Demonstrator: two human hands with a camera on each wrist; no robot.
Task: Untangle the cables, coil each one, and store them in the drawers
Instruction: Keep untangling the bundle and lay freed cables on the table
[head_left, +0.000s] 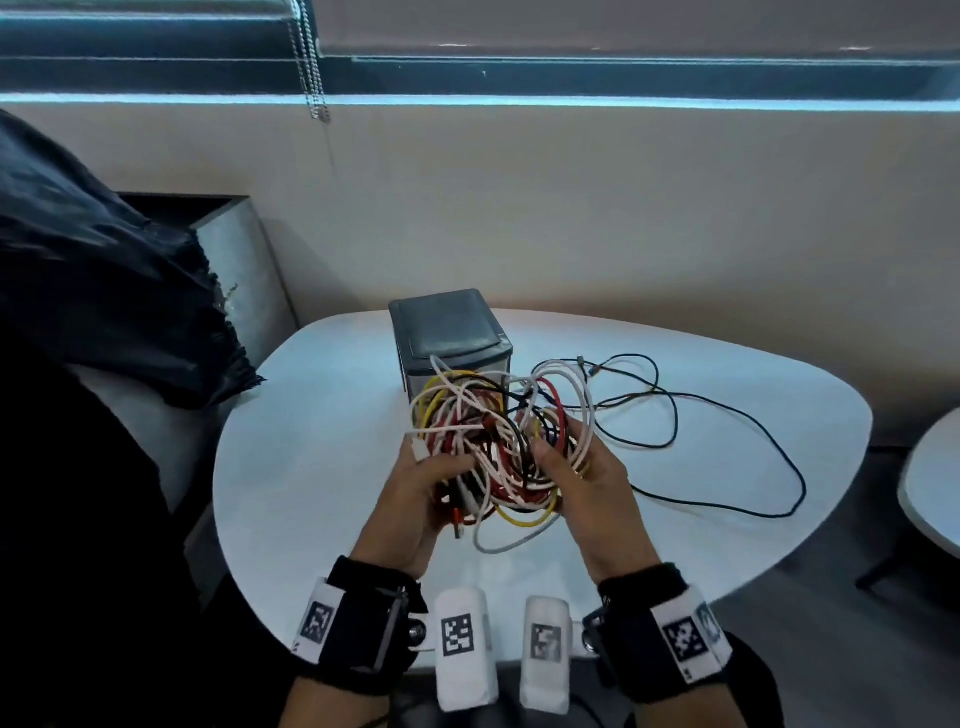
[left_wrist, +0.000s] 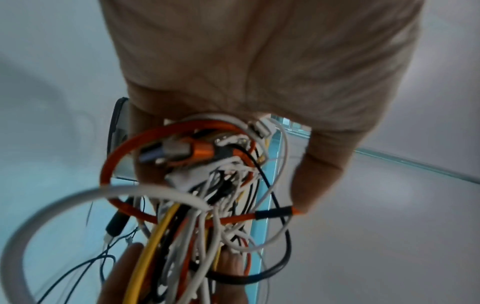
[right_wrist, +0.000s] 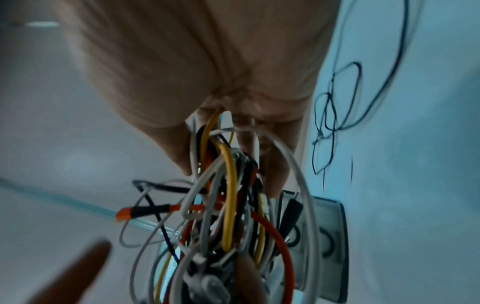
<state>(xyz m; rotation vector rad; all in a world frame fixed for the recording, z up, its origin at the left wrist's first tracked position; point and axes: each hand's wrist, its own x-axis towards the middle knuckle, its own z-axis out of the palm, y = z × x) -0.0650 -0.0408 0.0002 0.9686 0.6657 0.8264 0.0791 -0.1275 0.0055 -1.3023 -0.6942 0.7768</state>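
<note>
Black wrist straps with white coded tags (head_left: 363, 626) sit nearest the head camera, cut off at the bottom edge. Just beyond them, the left hand (head_left: 415, 499) and right hand (head_left: 587, 483) hold a tangled bundle of white, red, yellow and black cables (head_left: 488, 447) between them, raised above the white rounded table (head_left: 311, 467). Both hands have fingers curled into the bundle from opposite sides; the left thumb lies over the strands, and most fingertips are buried in the loops, so which cable each finger grips cannot be told.

From the left wrist view, an orange braided cable (left_wrist: 171, 131) loops around the knot, and a metal plug sits at its heart, blurred by nearness. A thick white cable (left_wrist: 64, 205) sweeps out of focus across the lower left. The right wrist view shows a yellow cable (right_wrist: 230, 195) arching through the mass, and everything below it smears together.

Past the bundle, a thin black cable (head_left: 727, 467) lies loose in wide loops on the table to the right, one end running into the bundle. Behind the bundle stands a small dark grey plastic drawer unit (head_left: 447, 332); the cables hide most of its front, so the state of the drawers cannot be made out.
</note>
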